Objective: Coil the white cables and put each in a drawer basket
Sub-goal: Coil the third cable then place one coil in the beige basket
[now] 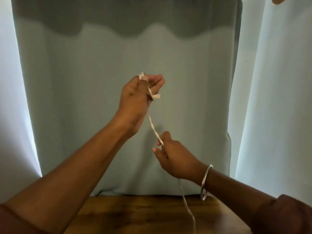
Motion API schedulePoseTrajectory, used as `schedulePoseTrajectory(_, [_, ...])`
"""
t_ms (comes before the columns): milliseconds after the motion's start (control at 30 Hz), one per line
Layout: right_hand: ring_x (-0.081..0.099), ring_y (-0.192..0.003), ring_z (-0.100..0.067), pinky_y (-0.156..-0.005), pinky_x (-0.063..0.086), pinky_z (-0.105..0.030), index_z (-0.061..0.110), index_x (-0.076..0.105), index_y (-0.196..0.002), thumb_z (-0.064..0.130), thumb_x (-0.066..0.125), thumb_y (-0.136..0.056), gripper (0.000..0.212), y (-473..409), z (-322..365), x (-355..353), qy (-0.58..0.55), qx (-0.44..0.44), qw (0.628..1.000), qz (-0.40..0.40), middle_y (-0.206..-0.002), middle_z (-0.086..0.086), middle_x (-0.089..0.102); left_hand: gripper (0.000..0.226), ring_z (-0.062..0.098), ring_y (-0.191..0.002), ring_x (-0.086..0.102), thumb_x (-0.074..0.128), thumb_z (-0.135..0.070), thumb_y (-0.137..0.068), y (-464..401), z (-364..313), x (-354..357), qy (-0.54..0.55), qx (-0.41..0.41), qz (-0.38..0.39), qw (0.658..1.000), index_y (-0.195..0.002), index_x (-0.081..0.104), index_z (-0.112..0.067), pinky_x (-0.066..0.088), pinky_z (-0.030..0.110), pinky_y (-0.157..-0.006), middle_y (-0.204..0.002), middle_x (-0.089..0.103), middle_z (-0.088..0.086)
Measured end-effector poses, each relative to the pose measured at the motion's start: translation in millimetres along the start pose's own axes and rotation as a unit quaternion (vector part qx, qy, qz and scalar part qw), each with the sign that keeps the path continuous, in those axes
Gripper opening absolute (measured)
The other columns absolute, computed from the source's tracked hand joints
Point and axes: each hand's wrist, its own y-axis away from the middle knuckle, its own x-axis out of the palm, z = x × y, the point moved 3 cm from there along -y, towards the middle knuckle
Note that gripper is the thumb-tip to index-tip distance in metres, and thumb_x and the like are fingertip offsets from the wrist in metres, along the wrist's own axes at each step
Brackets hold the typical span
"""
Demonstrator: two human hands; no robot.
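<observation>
Head view. Left hand (135, 97) raised just above frame centre, thumb pressing the first turns of a white cable (152, 125) against its curled fingers; a short cable end pokes out at 12 o'clock of the fist, another stub at 3 o'clock. Holding the loops pinned this way likely keeps the started coil from springing open.

Right hand (173, 157) lower, toward 5 o'clock of the left hand, pinching the same cable between thumb and fingertips. The stretch between the two hands runs taut and slightly twisted; judged purpose: feed slack under tension so the next turn lies neat. A metal bangle (206, 182) sits on the right wrist.

Below the right hand the cable hangs loose toward 6 o'clock, passing in front of the wooden counter (143, 215) and out of frame; whether it touches the wood cannot be told.

Backdrop: pale green curtain (118, 56).

Containers: no drawer or basket in view, so contents cannot be reported. Coiling judged early; storing not yet begun.
</observation>
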Motion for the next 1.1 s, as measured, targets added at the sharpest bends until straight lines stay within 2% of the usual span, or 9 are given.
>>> schedulePoseTrajectory(100, [0.057,-0.062,-0.013,-0.057,0.04,-0.031,0.022,0.041,-0.105,0.034,0.044,-0.106,0.012,-1,23,-39,0.107,-0.077,0.991,-0.021,-0.076,0.011,0.055,0.024,0.005,-0.111,0.069,0.039,-0.02,-0.111,8,22,-3,-0.356,0.15,0.131,0.913,-0.117,0.06,-0.01,0.054,0.027,-0.094,-0.125,0.071,-0.004])
schedulePoseTrajectory(167, [0.053,-0.063,-0.007,-0.059,0.042,-0.035,0.022,0.046,-0.104,0.034,0.045,-0.107,0.012,-3,34,-72,0.158,-0.138,0.976,-0.052,-0.075,0.014,0.053,0.019,0.002,-0.077,0.066,0.039,-0.019,-0.11,17,33,-8,-0.445,0.156,0.209,0.857,-0.106,0.057,-0.016,0.048,0.022,-0.07,-0.09,0.071,-0.012])
schedulePoseTrajectory(233, [0.051,-0.066,-0.002,-0.063,0.039,-0.03,0.021,0.06,-0.103,0.032,0.055,-0.104,0.013,-7,33,-101,0.157,-0.174,0.97,-0.06,-0.076,0.015,0.054,0.026,0.007,-0.061,0.06,0.038,-0.02,-0.111,24,38,-17,-0.444,0.115,0.216,0.862,-0.093,0.057,-0.018,0.044,0.027,-0.063,-0.068,0.066,-0.009])
schedulePoseTrajectory(467, [0.06,-0.074,-0.021,-0.067,0.048,-0.03,0.019,0.079,-0.096,0.043,0.072,-0.092,0.026,-16,-2,-142,0.057,-0.159,0.985,-0.043,-0.085,-0.002,0.068,0.049,0.013,-0.049,0.028,0.031,-0.036,-0.11,64,34,-4,-0.201,-0.063,0.253,0.944,-0.083,0.062,-0.009,0.039,0.024,-0.055,-0.055,0.033,-0.002])
schedulePoseTrajectory(667, [0.056,-0.06,-0.015,-0.063,0.049,-0.039,0.019,0.07,-0.079,0.065,0.06,-0.083,0.047,-10,-46,-107,-0.024,-0.015,0.985,-0.172,-0.066,0.0,0.064,0.031,0.007,-0.044,0.042,0.035,-0.027,-0.108,88,13,29,0.074,-0.128,0.224,0.963,-0.093,0.056,-0.011,0.047,0.038,-0.095,-0.057,0.05,-0.005])
schedulePoseTrajectory(767, [0.067,-0.066,-0.019,-0.069,0.059,-0.045,0.016,0.073,-0.085,0.069,0.061,-0.079,0.054,1,-49,-50,-0.063,0.056,0.993,-0.08,-0.075,-0.002,0.073,0.028,0.019,-0.073,0.076,0.033,-0.02,-0.109,81,12,44,0.236,-0.129,0.176,0.947,-0.099,0.056,-0.006,0.055,0.043,-0.097,-0.083,0.078,0.008])
schedulePoseTrajectory(867, [0.057,-0.057,-0.008,-0.063,0.049,-0.03,0.018,0.062,-0.062,0.051,0.068,-0.092,0.045,17,-34,-7,-0.075,0.098,0.992,0.011,-0.06,0.005,0.061,0.025,0.032,-0.113,0.073,0.033,-0.018,-0.111,62,14,44,0.286,-0.101,0.119,0.945,-0.109,0.053,-0.003,0.056,0.04,-0.102,-0.117,0.075,0.023])
schedulePoseTrajectory(967, [0.051,-0.055,-0.005,-0.06,0.042,-0.023,0.022,0.054,-0.063,0.047,0.065,-0.097,0.044,25,-15,1,-0.069,0.11,0.991,0.033,-0.06,0.006,0.055,0.026,0.023,-0.124,0.067,0.034,-0.021,-0.112,51,34,33,0.054,-0.033,0.063,0.996,-0.115,0.054,-0.004,0.044,0.047,-0.115,-0.13,0.072,0.013])
schedulePoseTrajectory(1100, [0.055,-0.064,-0.008,-0.066,0.046,-0.027,0.019,0.061,-0.081,0.046,0.063,-0.098,0.031,26,8,-25,-0.069,0.067,0.995,0.041,-0.07,0.005,0.059,0.027,0.02,-0.091,0.063,0.038,-0.027,-0.111,51,58,16,-0.264,0.067,0.082,0.959,-0.119,0.054,-0.008,0.052,0.034,-0.089,-0.137,0.067,-0.012])
